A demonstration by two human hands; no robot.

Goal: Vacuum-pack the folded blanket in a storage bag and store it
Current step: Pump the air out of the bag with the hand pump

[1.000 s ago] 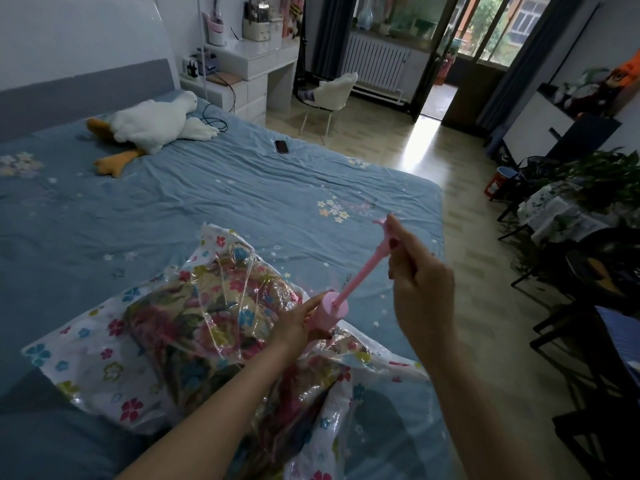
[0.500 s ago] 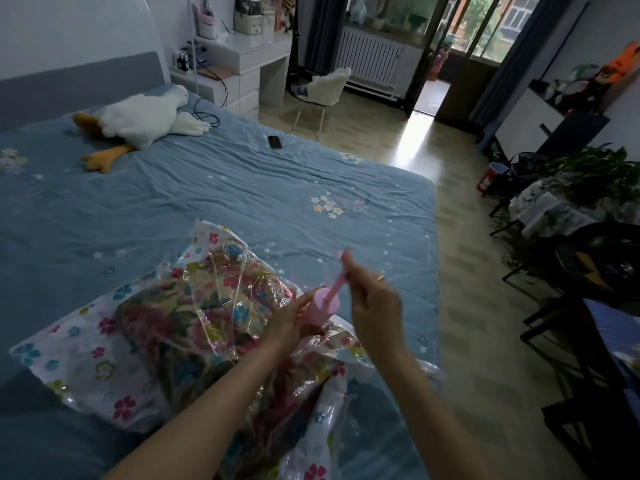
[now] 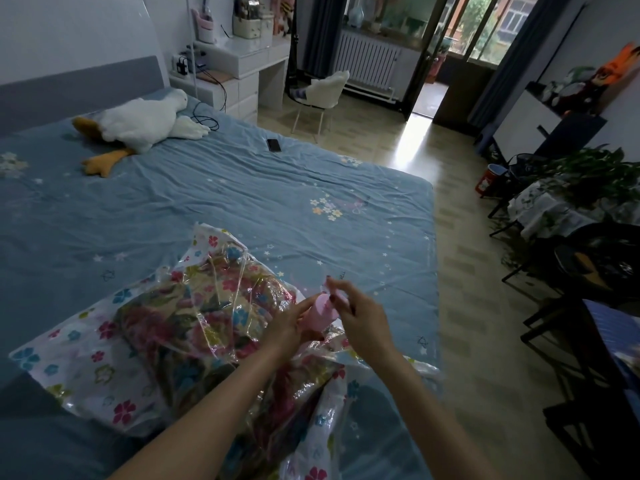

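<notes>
A clear storage bag (image 3: 90, 368) printed with small flowers lies on the blue bed, and a folded floral blanket (image 3: 194, 317) fills it. A pink hand pump (image 3: 323, 311) stands on the bag near its right side. My left hand (image 3: 291, 327) grips the pump's cylinder. My right hand (image 3: 360, 320) grips the pump's handle, which is pushed down close to the cylinder. The pump's base is hidden behind my left hand.
A white plush goose (image 3: 138, 124) lies near the headboard and a black phone (image 3: 273, 145) rests by the bed's far edge. The bed's right edge (image 3: 434, 306) drops to a tiled floor. Dark chairs, a plant-covered table (image 3: 568, 206) and a white dresser stand around.
My right hand has pushed the pump's handle down from a raised, extended position to just above the cylinder. My left hand has kept its hold on the pump.
</notes>
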